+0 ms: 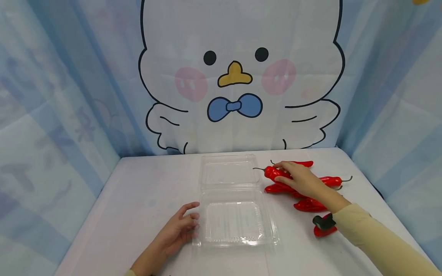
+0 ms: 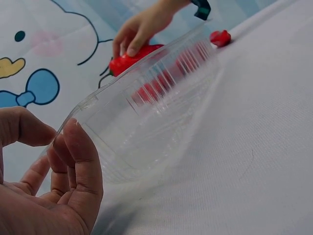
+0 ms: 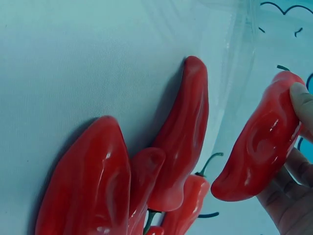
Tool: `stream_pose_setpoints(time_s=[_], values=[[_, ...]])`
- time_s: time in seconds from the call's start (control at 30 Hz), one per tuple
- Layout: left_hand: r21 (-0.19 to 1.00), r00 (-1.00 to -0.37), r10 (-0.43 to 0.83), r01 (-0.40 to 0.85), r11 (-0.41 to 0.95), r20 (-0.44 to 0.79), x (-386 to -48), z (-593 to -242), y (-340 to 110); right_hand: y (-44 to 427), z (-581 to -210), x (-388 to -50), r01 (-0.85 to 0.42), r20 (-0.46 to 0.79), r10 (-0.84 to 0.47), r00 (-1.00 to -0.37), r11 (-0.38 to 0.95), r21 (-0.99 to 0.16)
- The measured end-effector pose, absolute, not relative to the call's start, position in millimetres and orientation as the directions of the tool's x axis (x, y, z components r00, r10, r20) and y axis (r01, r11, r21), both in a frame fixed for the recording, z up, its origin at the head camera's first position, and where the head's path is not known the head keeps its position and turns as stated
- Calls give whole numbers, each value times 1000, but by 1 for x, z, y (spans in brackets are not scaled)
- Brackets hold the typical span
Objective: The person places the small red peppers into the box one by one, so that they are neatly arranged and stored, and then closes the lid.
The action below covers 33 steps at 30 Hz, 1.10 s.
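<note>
While the fingers of the right hand [image 1: 298, 180] hold one red pepper [image 1: 272, 172] at the desk's [image 1: 148, 188] far right, at least five other peppers [image 1: 310, 205] lie nearby. From the left wrist, the left hand's [image 2: 54, 191] fingers narrowly pinch one clear container's [image 2: 132, 127] rim. From the right wrist, the held pepper looks glossy, dented.

Wears a plain, pale yellow sleeve [image 1: 390, 237] behind the right hand [image 1: 299, 178], creased toward the cuff [image 1: 347, 215], with a dark green, rounded piece [image 1: 323, 222] beside it; shows a matching sleeve edge [image 1: 130, 273] behind the left hand [image 1: 177, 233].
</note>
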<state>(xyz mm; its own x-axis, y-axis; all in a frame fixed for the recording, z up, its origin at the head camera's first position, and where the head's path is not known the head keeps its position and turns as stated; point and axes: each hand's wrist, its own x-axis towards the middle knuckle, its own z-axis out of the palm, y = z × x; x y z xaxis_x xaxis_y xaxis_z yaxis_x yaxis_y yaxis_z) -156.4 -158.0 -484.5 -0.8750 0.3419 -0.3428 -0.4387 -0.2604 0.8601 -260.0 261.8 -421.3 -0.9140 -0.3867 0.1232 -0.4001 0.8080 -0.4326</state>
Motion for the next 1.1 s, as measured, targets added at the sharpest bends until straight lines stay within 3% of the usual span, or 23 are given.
stream_pose_setpoints(time_s=[0.5, 1.1], values=[[853, -870, 354, -446, -270, -343, -154, -483, -158, 244, -417, -255, -467, 154, -449, -880, 762, -449], [848, -862, 386, -449, -282, -328, -150, -481, -157, 215, -404, -235, -444, 125, -450, -884, 728, -522]])
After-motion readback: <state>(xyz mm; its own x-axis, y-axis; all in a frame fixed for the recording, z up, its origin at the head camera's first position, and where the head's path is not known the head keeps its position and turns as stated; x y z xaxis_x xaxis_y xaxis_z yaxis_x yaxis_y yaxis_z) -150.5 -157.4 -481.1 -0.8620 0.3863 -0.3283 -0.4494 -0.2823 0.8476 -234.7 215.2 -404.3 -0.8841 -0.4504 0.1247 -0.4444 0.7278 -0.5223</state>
